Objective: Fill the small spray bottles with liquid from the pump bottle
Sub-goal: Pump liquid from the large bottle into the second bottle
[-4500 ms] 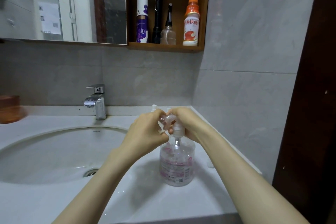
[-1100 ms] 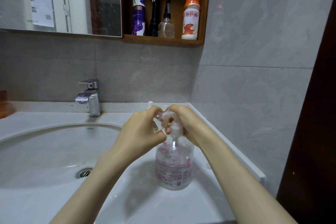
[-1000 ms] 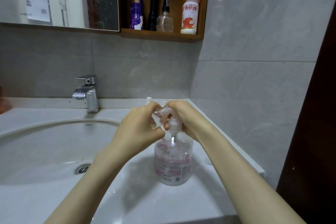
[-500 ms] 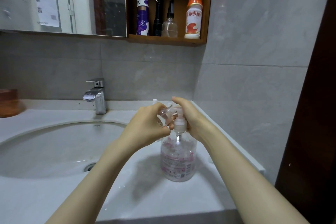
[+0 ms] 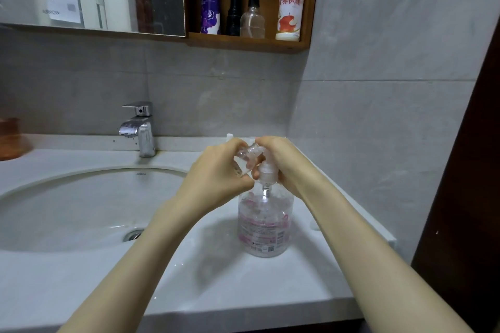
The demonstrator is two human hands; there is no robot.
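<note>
A clear pump bottle with a pink label stands on the white counter, right of the basin. My right hand wraps over its pump head from the right. My left hand grips a small clear spray bottle, tilted with its mouth at the pump's nozzle. Most of the small bottle is hidden by my fingers. A white cap or bottle top pokes up just behind my left hand.
The round basin with its drain fills the left side, and a chrome tap stands behind it. A wooden shelf above holds several bottles. Grey tiled wall closes the right side, with a dark door frame beyond.
Both hands stay on the pump head and the small bottle. The pump head sits a little higher than one second ago, and my view has shifted slightly.
</note>
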